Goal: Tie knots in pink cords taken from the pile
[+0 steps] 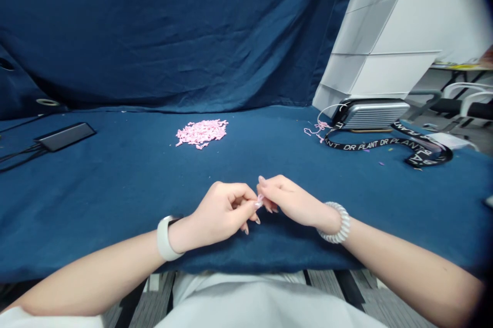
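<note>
Just above the near edge of the table, my left hand (227, 212) and my right hand (292, 199) meet fingertip to fingertip. Between them is a small, thin pink strip (260, 198), pinched by the left thumb and forefinger. The right fingers are bent closed at its other side and seem to grip it too; the fingertips partly cover it. Beyond the hands, a pile of small pink pieces (202, 133) lies on the blue cloth (134, 179).
A dark flat box with cables (65, 136) lies at the left. On the right are a ribbed silver case (375, 114), a black lettered strap (358, 146) and pink scraps (321, 126). Behind the table hangs a blue curtain (173, 35); a white panel (385, 35) stands to its right.
</note>
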Demonstrator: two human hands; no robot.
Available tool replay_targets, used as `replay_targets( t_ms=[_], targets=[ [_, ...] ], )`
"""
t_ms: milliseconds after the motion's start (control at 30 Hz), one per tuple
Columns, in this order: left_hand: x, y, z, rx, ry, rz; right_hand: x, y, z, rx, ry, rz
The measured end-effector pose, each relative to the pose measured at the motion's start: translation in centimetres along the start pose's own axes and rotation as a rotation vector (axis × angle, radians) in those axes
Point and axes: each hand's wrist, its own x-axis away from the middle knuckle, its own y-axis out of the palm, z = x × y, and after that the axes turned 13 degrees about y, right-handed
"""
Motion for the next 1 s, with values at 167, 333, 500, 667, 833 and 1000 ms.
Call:
replay_targets(
  t_ms=[167,333,500,667,833,1000],
  targets=[
    [0.0,0.0,-0.1,-0.099,0.045,-0.03,-0.1,-0.4,0.1,0.11,0.034,-0.103],
    [-0.3,-0.2,-0.1,-0.08,-0.007,-0.019,-0.2,-0.7,0.0,0.099,0.025,-0.09],
    [-1.0,-0.8,0.4,0.208,-0.159,-0.063,0.1,-1.2,-0.2,0.231,-0.031,0.104],
    [-1.1,-1.2,0.2,0.348,-0.273,-0.168,0.4,-1.2,-0.1,0.437,-0.271,0.24],
    [-1.2,-1.0,-0.4,0.322,-0.261,-0.181,0.0,-0.8,0.8,0.827,-0.603,0.456],
    [-1.4,-1.1,-0.1,0.274,-0.137,-0.143,0.1,-0.8,0.8,0.919,-0.708,0.584]
  ],
)
